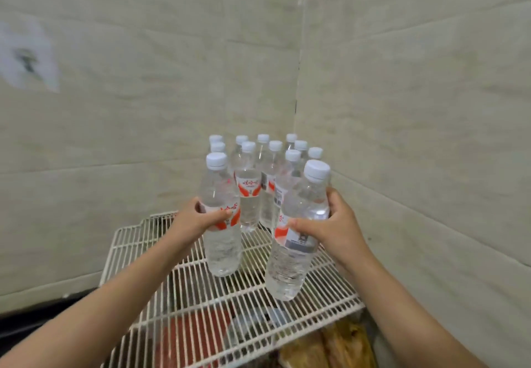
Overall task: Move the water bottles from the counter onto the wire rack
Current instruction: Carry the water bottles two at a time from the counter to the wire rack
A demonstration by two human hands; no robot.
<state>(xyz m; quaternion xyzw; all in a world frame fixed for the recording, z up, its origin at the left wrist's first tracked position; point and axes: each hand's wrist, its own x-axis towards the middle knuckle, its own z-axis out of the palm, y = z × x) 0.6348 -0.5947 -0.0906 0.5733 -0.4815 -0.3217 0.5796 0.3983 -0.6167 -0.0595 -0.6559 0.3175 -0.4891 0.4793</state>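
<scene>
Fingers [219, 217] of our left hand [192, 219] are wrapped round the label band of the left bottle [222, 252], thumb across the near face; clamped, no gap. Right hand [339, 224] same on the right bottle [288, 267]: thumb on the near side of the label, other fingers curled behind the shoulder. Both hands full.

Axes: left bottle near vertical, cap up. Right bottle leans, cap tipped right, base swung left and near. Both bases are over the wire rack [201, 310]; we can't tell if either touches the wires.

Key relation: the standing bottles [250, 195] are packed in the rack's far corner, straight beyond both held ones. Left bottle is just beside the group's near-left edge; right bottle sits nearer us, close to the rack's near edge. Our read: set-down step. Left one needs little travel; right one wants straightening before release. Counter isn't in view.
</scene>
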